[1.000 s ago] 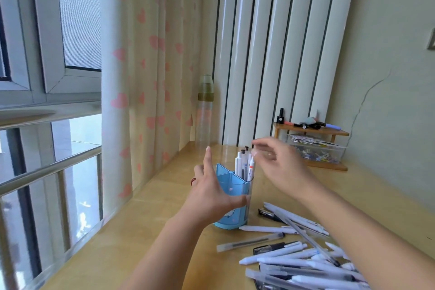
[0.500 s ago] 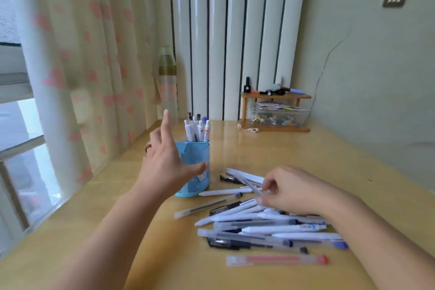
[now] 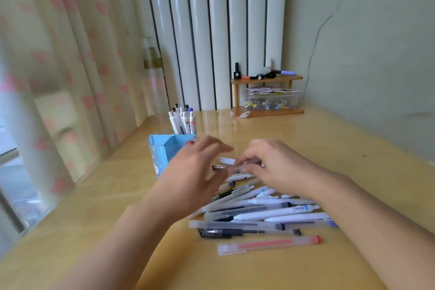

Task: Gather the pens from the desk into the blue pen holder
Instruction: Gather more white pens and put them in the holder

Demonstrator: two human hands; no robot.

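The blue pen holder [image 3: 162, 153] stands on the wooden desk [image 3: 94, 219] left of centre, with several pens [image 3: 182, 122] upright in its back section. A pile of loose pens [image 3: 259, 212] lies to its right, and a red pen [image 3: 270, 243] lies nearest me. My left hand [image 3: 195, 176] is blurred, fingers spread, hovering over the pile's left end just right of the holder. My right hand [image 3: 270, 167] rests on the pile's far end, its fingertips pinched on a pale pen there.
A small wooden shelf [image 3: 266, 80] with a clear box [image 3: 270, 101] of small items stands at the back by the wall. A tall bottle [image 3: 153, 73] stands behind the holder. A curtain [image 3: 70, 54] hangs along the desk's left edge.
My left hand has let go of the holder and swung right over the pens. My right hand came down from the holder to the pile and closed its fingertips on a pen.
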